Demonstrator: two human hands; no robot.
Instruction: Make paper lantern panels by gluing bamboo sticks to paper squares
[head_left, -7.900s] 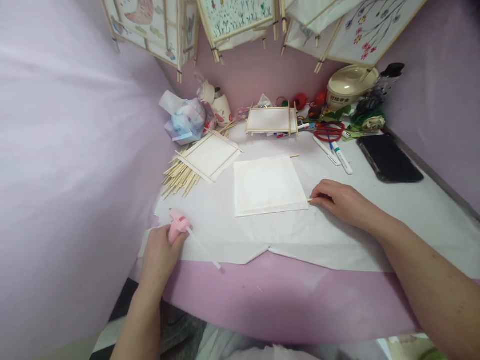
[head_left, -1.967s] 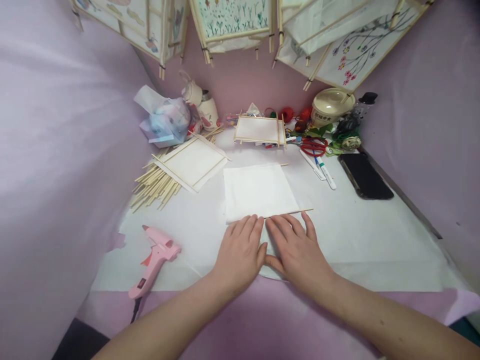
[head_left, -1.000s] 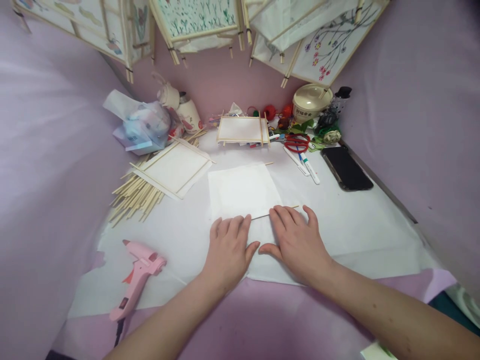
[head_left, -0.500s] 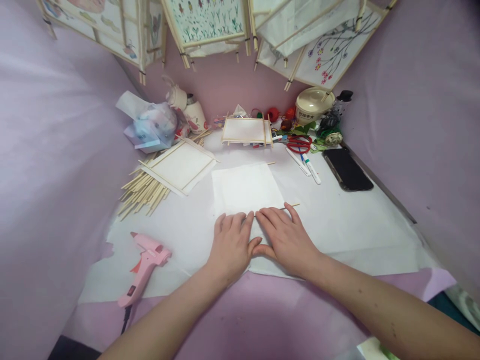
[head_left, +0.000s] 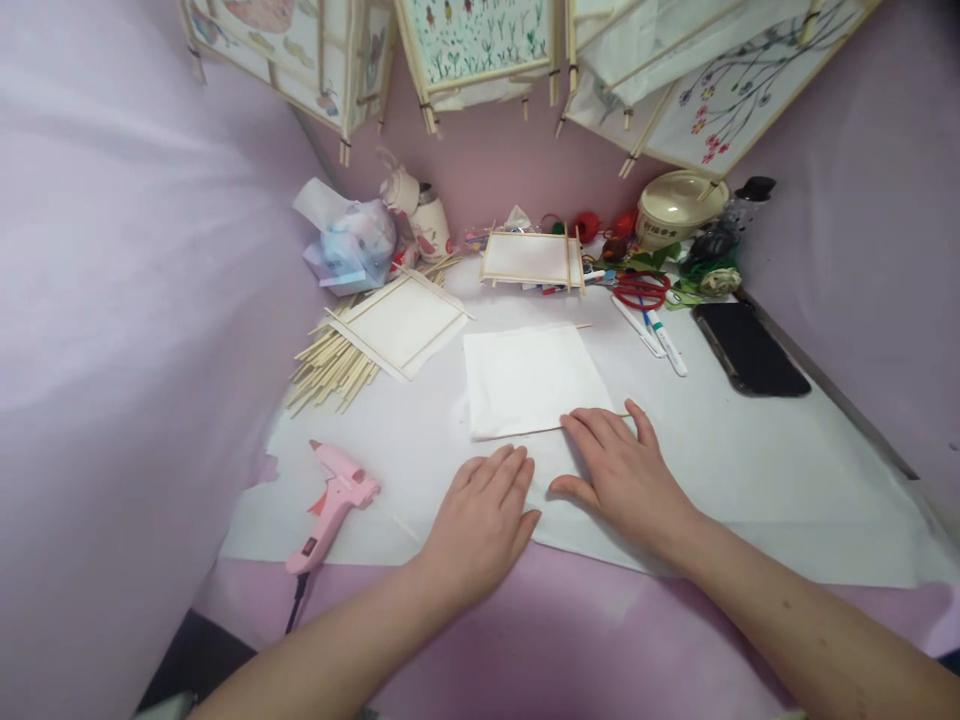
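Note:
A square white paper sheet (head_left: 531, 378) lies flat on the white table covering (head_left: 750, 470), with a thin wooden stick (head_left: 525, 432) along its near edge. My right hand (head_left: 619, 472) lies flat and open, fingertips pressing the sheet's near right corner and the stick. Just below the sheet my left hand (head_left: 484, 518) rests flat and open on the covering, fingertips a little short of the stick. Neither hand holds anything.
A pink glue gun (head_left: 334, 493) lies left of my left hand. Behind are a pile of sticks (head_left: 330, 362), two paper panels with stick frames (head_left: 405, 322) (head_left: 531, 260), red scissors (head_left: 640, 289), markers (head_left: 664, 340), a black phone (head_left: 750, 347) and a round tub (head_left: 679, 205). Painted panels (head_left: 480, 45) hang overhead.
My left hand has slid back off the sheet's edge toward me. My right hand has shifted right along the stick. The camera view has swung slightly left.

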